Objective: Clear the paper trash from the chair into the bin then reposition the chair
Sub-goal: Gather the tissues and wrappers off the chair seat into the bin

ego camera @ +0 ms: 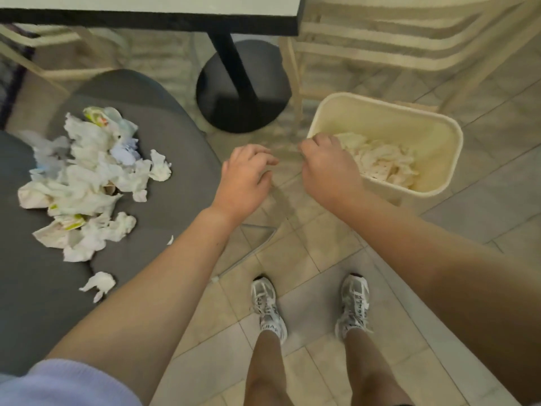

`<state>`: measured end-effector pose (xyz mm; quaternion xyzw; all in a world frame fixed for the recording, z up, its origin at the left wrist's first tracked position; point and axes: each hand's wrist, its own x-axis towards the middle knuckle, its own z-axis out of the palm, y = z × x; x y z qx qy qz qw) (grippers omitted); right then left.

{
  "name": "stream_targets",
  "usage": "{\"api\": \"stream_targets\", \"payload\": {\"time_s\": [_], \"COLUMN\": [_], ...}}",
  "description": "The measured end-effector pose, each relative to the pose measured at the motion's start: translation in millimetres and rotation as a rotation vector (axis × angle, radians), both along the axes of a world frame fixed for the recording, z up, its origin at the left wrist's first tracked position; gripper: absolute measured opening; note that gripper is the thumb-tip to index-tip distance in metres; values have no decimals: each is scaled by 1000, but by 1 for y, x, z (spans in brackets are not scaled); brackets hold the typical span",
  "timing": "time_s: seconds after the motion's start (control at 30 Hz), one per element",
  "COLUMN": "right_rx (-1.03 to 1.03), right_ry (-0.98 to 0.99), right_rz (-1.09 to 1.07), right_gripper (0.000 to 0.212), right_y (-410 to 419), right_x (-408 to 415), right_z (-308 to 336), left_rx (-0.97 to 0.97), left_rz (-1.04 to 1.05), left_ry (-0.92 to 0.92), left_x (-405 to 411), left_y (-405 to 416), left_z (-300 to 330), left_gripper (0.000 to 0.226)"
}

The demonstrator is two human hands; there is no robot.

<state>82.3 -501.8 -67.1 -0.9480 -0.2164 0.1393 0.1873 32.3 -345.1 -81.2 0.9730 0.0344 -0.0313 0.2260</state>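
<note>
A heap of crumpled white paper trash (pixel 85 183) lies on the grey cushioned chair seat (pixel 181 148) at the left, with a loose scrap (pixel 99 284) nearer me. A cream rectangular bin (pixel 439 133) stands on the floor at the right and holds crumpled paper (pixel 380 162). My right hand (pixel 329 168) hovers over the bin's near left rim, fingers curled, nothing visible in it. Between chair and bin my left hand (pixel 246 177) hangs above the floor, fingers loosely bent and apart, holding nothing.
A white table (pixel 205 7) on a black pedestal with a round base (pixel 243 92) stands ahead. Light wooden chairs (pixel 380 45) stand behind the bin and at the far left. The floor is tiled; my feet in white sneakers (pixel 310 303) stand below.
</note>
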Motion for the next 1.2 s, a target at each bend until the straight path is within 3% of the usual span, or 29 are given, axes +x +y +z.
{"api": "stream_targets", "payload": {"time_s": [0.33,0.47,0.7,0.87,1.03,1.13,1.2], "right_rx": [-16,-8,-21,-56,-104,-156,-225], "right_ry": [101,131,141,151,200,280,304], "right_rz": [240,352,542,644,675,713,758], "right_gripper": [36,42,44,39,48,57,50], "right_y": [140,203,298,346,379,396,401], "right_x": [-66,-93,-130,-150,-155,-152,-150], "right_z": [-12,-19,-41,-66,-92,-102,-107], "left_rx": [36,106,195,216,250,277,211], "left_rz": [238,408,531,632,899,871,855], "left_ry": [44,161,333,390,487,573,636], "left_x": [-100,-156,-223,-239,-239,-236,-234], "left_y": [131,190,266,294,297,295,297], "left_z": [-6,-16,-45,-62,-76,-83,-85], "left_gripper": [24,28,33,37,43,46,45]}}
